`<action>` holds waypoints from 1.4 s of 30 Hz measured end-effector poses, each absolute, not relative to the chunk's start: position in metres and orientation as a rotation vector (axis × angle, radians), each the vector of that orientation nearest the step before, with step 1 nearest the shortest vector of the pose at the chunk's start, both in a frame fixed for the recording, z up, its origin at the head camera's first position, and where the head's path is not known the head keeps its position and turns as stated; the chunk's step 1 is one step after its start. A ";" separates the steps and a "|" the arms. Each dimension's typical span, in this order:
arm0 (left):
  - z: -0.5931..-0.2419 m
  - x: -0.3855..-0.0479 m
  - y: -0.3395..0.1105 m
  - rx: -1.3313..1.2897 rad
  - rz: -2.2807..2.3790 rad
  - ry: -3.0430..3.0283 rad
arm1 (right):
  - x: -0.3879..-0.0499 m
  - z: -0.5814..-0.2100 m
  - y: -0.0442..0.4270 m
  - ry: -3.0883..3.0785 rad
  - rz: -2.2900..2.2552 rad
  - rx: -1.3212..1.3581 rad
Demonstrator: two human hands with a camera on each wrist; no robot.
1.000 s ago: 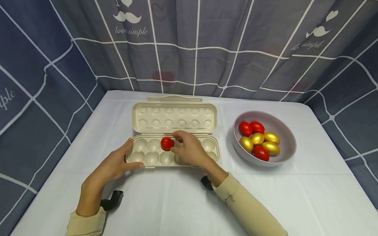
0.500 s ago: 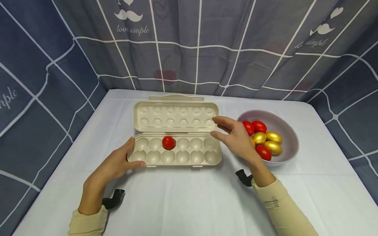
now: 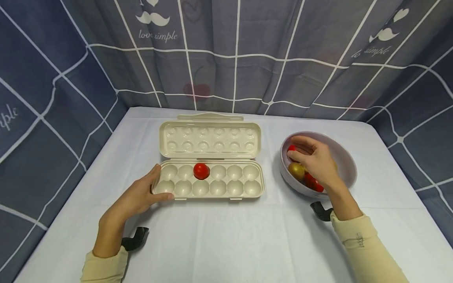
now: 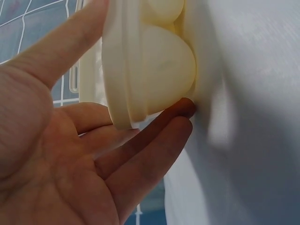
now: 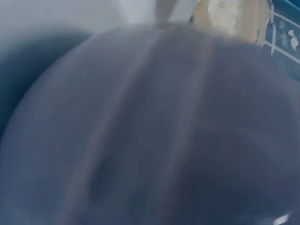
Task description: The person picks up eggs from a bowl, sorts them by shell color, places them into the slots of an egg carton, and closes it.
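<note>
A cream egg carton [image 3: 209, 179] lies with its lid folded back, and a red egg [image 3: 201, 171] sits in the third hollow of its far row. My left hand [image 3: 143, 194] grips the carton's left end; the left wrist view shows its thumb at the rim and fingers round the end and underside. Over the mauve bowl [image 3: 345, 173], my right hand [image 3: 316, 161] has thumb and forefinger apart, with a bit of a red egg [image 3: 291, 148] showing between them. A gold egg [image 3: 296, 171] and another red egg [image 3: 313, 182] show below; the hand covers the others.
A white cloth [image 3: 219, 236] covers the table. Dark checked curtains [image 3: 219, 70] stand at the back and both sides. Black wrist-camera mounts [image 3: 136, 239] stick out beside each wrist. The right wrist view is blurred and mostly filled by the bowl's outer wall [image 5: 140, 117].
My right hand has left the red egg in the carton and moved right, with fingers spread, to over the bowl. My left hand has stayed on the carton's left end.
</note>
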State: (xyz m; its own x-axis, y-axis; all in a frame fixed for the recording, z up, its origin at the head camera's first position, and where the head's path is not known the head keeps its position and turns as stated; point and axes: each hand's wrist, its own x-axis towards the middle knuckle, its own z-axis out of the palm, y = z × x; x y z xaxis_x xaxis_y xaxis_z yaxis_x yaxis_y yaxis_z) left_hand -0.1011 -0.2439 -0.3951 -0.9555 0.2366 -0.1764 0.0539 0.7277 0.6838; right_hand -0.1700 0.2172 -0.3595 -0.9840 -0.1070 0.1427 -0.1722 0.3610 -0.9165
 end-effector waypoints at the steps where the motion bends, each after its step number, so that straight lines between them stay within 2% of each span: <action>1: -0.395 -0.101 -0.244 0.228 1.050 2.680 | -0.172 -0.362 0.220 -2.552 1.711 0.247; 14: -0.393 -0.099 -0.241 0.243 1.075 2.670 | -0.194 -0.383 0.246 -2.730 1.537 0.082; 29: -0.394 -0.099 -0.243 0.245 1.040 2.682 | -0.199 -0.387 0.239 -2.931 1.337 0.121; 42: -0.395 -0.100 -0.245 0.238 1.032 2.683 | -0.202 -0.395 0.234 -3.019 1.153 0.278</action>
